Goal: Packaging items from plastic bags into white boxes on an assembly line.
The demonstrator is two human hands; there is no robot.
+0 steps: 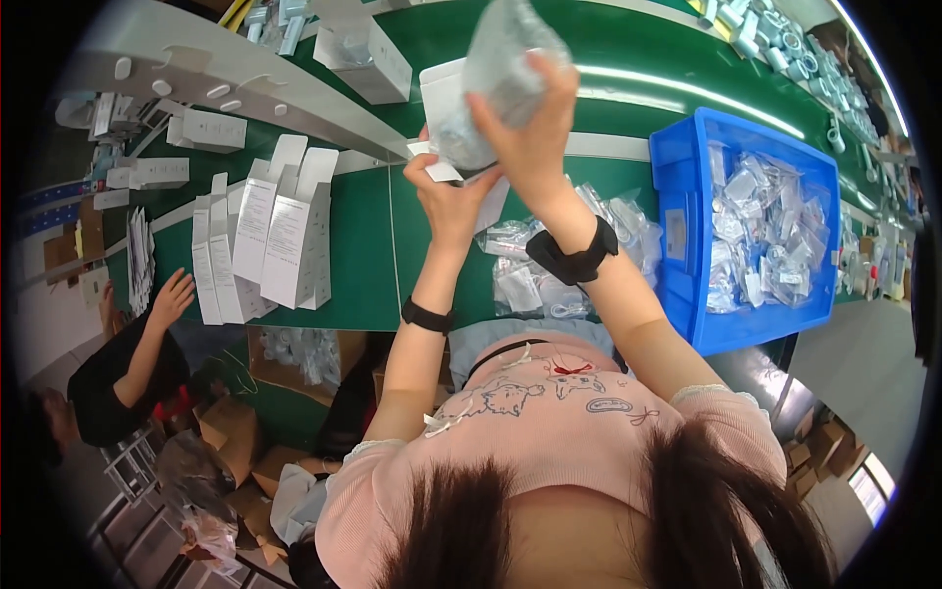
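Observation:
My left hand [453, 201] is closed around the lower part of an upright white carton [442, 90], whose top flap stands open. In my right hand [535, 137] is a clear plastic bag [510, 54] with a pale item inside, gripped between thumb and fingers. The bag's lower end is at the carton's mouth; how far in it reaches is hidden by my hands. Below my right forearm, several small clear bags of parts [535, 280] lie on the green table.
To the right stands a blue bin [677, 285] full of small bagged parts. Open white cartons [285, 236] stand grouped at left, beside a slanting metal post [245, 83]. Another carton [368, 69] stands farther back. A co-worker's hand [175, 294] shows at far left.

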